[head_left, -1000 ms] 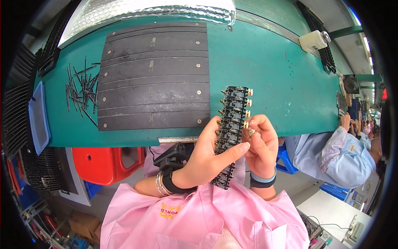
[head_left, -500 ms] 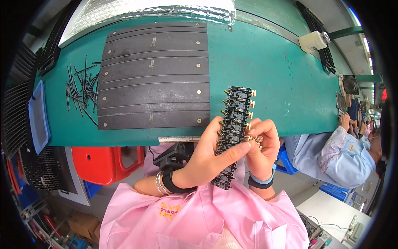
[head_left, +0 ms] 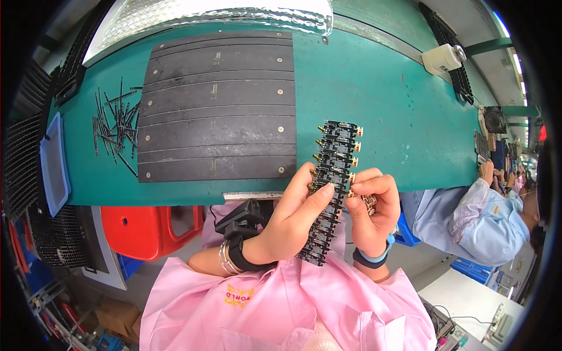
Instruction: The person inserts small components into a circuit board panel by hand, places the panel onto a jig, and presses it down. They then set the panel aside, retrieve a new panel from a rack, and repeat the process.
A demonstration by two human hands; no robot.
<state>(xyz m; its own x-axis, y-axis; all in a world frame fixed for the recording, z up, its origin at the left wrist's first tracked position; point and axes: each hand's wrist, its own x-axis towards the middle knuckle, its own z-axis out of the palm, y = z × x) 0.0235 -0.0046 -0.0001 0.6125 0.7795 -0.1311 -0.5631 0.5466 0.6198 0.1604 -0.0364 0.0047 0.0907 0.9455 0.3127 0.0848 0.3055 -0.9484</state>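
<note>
My left hand (head_left: 287, 225) is closed on a long, narrow black circuit board panel (head_left: 341, 147), held at a slant over the table's near edge. Its thumb presses on the panel's face, and its fingers wrap the left edge. Brass-coloured connectors (head_left: 317, 157) stick out along that left edge. Small gold and white connectors (head_left: 359, 132) sit along the upper part of the right edge. Beside that edge, my right hand (head_left: 377, 216) is closed, thumb and forefinger close to the panel. Several loose gold-coloured connectors (head_left: 369, 202) lie held within its curled fingers.
A dark grooved plate (head_left: 219, 111) lies on the green table (head_left: 374, 76). Thin black strips (head_left: 117, 126) are heaped left of it, near a blue tray (head_left: 55, 167). A white bottle (head_left: 443, 59) stands far right. Below are a red stool (head_left: 137, 231) and, rightward, a co-worker (head_left: 480, 219).
My left thumb has drawn back up and left, away from the right fingers, onto the panel's face. My right hand has shifted slightly right, with its thumb lower and apart from the left thumb.
</note>
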